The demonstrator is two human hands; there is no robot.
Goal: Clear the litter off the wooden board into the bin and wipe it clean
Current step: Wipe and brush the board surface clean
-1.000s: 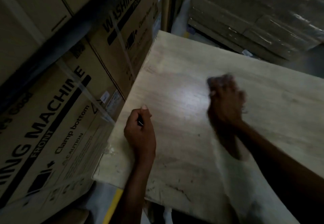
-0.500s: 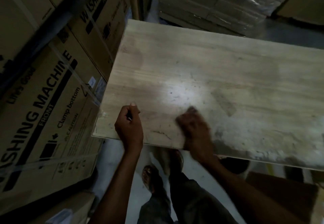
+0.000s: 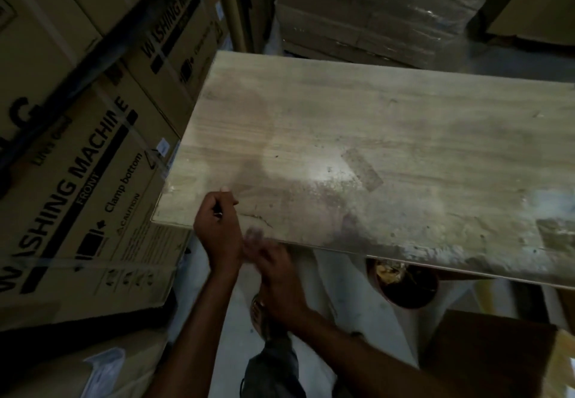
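The pale wooden board lies flat in front of me, with whitish dust near its middle and along its near edge. My left hand rests as a fist on the near-left corner, closed around a small dark object. My right hand is blurred with motion, just off the near edge beside the left hand; its fingers look extended and hold nothing. A round dark bin with litter in it stands on the floor under the near edge, to the right of my hands.
Stacked washing-machine cartons wall in the left side. Plastic-wrapped boxes stand behind the board. A brown carton sits at the lower right. A rectangular tape mark shows on the board. My foot is below.
My right hand swept from the board's middle toward me and off the near edge. My view shifted back and right, bringing the bin into sight. The left hand stayed at the corner.
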